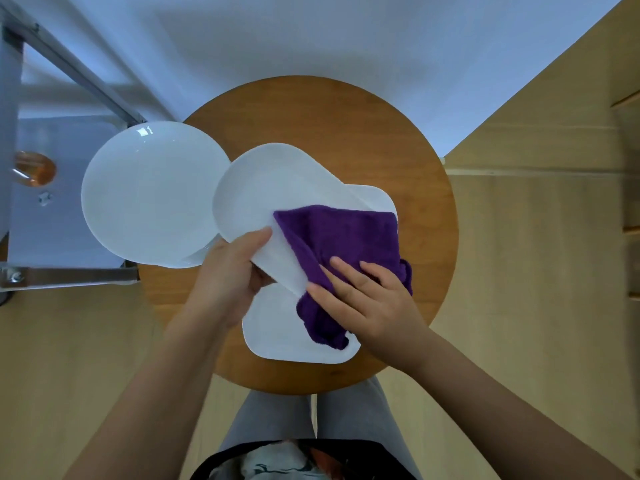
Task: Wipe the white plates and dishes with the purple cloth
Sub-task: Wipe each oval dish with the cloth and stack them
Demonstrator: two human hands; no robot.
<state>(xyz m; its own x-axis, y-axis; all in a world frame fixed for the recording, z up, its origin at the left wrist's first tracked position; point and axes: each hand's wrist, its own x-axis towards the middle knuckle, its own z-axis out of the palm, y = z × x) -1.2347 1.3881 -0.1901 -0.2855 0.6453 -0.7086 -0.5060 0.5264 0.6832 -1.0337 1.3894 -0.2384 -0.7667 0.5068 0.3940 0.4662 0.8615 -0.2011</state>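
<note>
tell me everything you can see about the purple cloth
The purple cloth is a deep violet, fuzzy, towel-like fabric, crumpled and folded rather than spread flat. It drapes over the near end of the oval white dish, its lower corner hanging down onto the squarish white plate beneath. The right hand presses on it with fingers spread and fairly straight. The left hand holds the dish's edge beside the cloth.

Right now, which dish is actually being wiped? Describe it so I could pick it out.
Start at the round wooden table. Three white dishes sit there: a round plate overhanging its left edge, a squarish plate lying flat. The one being wiped is the oval dish, the only one tilted, gripped by the left hand, with the purple cloth on it.
</note>
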